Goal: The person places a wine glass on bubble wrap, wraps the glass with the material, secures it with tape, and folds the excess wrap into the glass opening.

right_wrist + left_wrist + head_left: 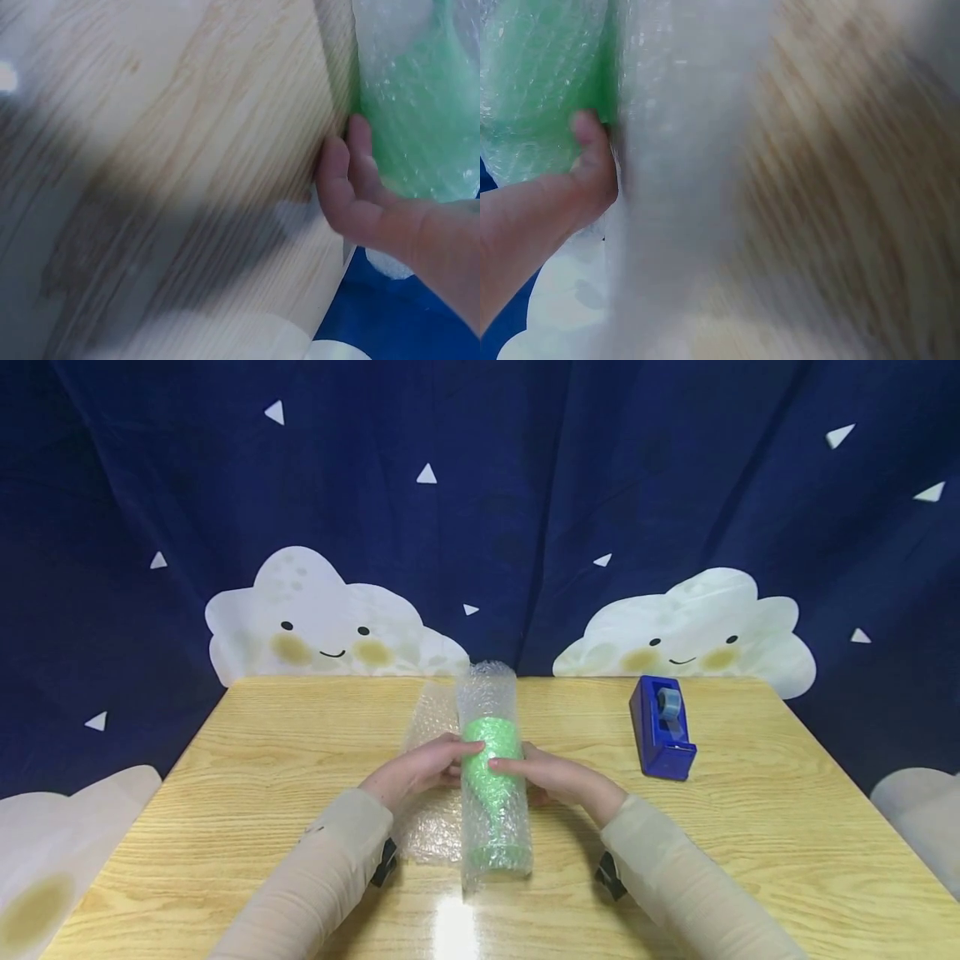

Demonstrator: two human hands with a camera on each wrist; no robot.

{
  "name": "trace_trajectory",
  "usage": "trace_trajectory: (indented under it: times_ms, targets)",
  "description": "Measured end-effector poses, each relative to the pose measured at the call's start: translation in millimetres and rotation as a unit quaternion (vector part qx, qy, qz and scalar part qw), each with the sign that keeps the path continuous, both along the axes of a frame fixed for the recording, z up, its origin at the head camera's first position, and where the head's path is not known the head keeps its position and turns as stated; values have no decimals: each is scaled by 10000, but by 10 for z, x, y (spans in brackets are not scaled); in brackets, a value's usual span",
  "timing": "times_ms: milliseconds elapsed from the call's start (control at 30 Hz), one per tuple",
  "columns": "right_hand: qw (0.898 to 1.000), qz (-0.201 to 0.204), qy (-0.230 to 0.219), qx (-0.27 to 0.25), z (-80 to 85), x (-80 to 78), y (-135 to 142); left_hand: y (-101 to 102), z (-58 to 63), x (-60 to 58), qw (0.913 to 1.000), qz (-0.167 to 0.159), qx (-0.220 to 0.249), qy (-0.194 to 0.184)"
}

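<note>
A green goblet (491, 768) lies rolled in clear bubble wrap (487, 693) at the middle of the table, its wide bowl toward the back and its foot toward the front. My left hand (420, 768) grips the roll from the left, thumb on top of the wrap. From the right side my right hand (558, 777) holds it too, with its thumb laid across the bowl. A flat length of bubble wrap (431, 827) stretches out to the left, under my left hand. In the right wrist view, curled fingers (337, 176) sit at the roll's lower side.
A blue tape dispenser (663, 739) with a roll of clear tape (669, 703) stands at the back right of the wooden table (300, 735). Behind the table's far edge hangs a dark blue curtain (495, 527) with printed clouds.
</note>
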State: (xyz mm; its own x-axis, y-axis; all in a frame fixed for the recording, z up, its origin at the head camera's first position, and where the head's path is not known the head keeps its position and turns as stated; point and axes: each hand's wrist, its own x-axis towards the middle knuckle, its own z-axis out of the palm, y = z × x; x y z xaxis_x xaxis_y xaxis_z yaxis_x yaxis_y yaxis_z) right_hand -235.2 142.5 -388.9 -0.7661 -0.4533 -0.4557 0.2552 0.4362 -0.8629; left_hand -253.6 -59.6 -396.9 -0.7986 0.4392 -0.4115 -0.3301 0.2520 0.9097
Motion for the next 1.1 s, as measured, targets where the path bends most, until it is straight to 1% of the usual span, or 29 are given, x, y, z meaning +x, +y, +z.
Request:
trace_trajectory:
  times_ms: [100,167,333,433,567,667,767,933,1000,1100]
  targets:
    - [9999,17,-138,-88,-12,-7,43,-8,-8,-6,9995,-268,154,70]
    - [9997,-75,-237,-33,-17,-11,72,-19,-12,-4,9991,-353,247,17]
    - [9990,-198,-404,7,-30,-24,83,-59,-47,0,9970,-255,602,-414]
    - [9988,-280,-385,100,-15,-21,58,-88,-68,-4,9958,-231,718,-515]
    - [9985,-368,-334,213,19,-7,33,-102,-57,-6,9974,-249,522,-428]
    - [9983,-402,-324,275,20,-1,26,-97,-47,-3,9984,-197,360,-382]
    - [9983,-402,-307,298,3,-9,28,-84,-48,-3,9986,-153,370,-339]
    - [9990,-262,-279,251,23,1,37,-61,-38,5,9987,-153,423,-248]
    - [9993,-133,-253,249,37,8,39,-53,-26,13,9993,-135,326,-144]
    - [9994,-98,-236,235,41,13,37,-29,6,29,9998,-46,154,-78]
